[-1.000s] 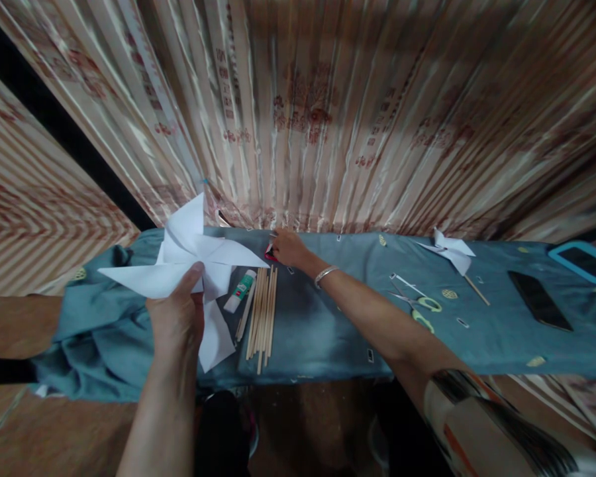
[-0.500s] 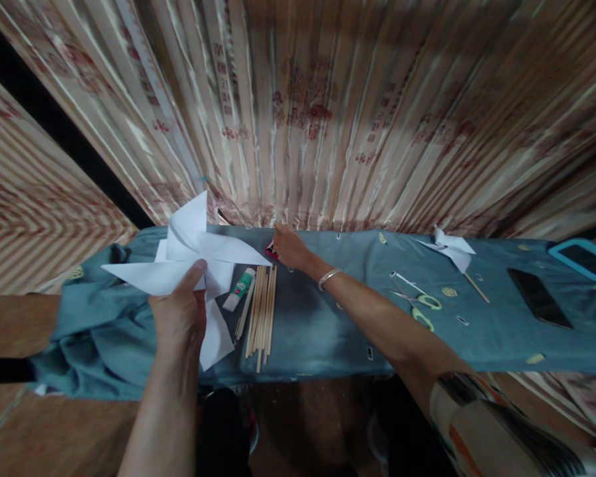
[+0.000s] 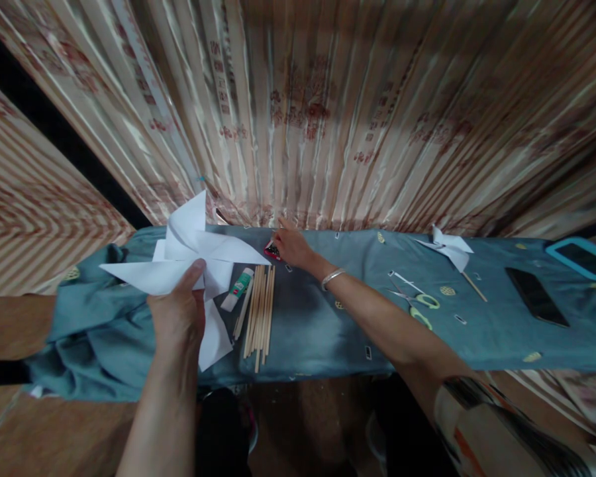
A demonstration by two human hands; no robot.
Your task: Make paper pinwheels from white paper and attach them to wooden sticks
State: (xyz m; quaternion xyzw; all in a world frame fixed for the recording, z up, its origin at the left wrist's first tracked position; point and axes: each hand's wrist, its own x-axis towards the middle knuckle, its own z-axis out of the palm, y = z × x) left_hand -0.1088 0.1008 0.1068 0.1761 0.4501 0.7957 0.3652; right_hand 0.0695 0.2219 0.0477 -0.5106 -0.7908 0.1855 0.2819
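My left hand (image 3: 179, 301) grips a white paper pinwheel (image 3: 193, 248) at its middle, with the thumb on top and the folded blades spread out. Another white paper piece (image 3: 213, 341) shows below it, partly behind my hand and wrist. Out at the far edge of the cloth, my right hand (image 3: 294, 246) is at a small red box (image 3: 272, 250) of tiny dark pieces. Its fingers are bunched, one of them raised; whatever is between them is too small to make out. Beside the pinwheel lie a green and white glue stick (image 3: 238, 289) and several wooden sticks (image 3: 261, 318).
Blue-green cloth (image 3: 322, 331) covers the narrow table. To the right lie scissors (image 3: 420, 308) with pale green handles, a finished pinwheel on a stick (image 3: 451, 248), a dark phone (image 3: 536, 296) and a blue-framed device (image 3: 589, 257). A patterned curtain (image 3: 302, 132) hangs behind.
My right hand has shifted slightly right and back from the red box, so more of its contents show. My left hand keeps its hold on the pinwheel.
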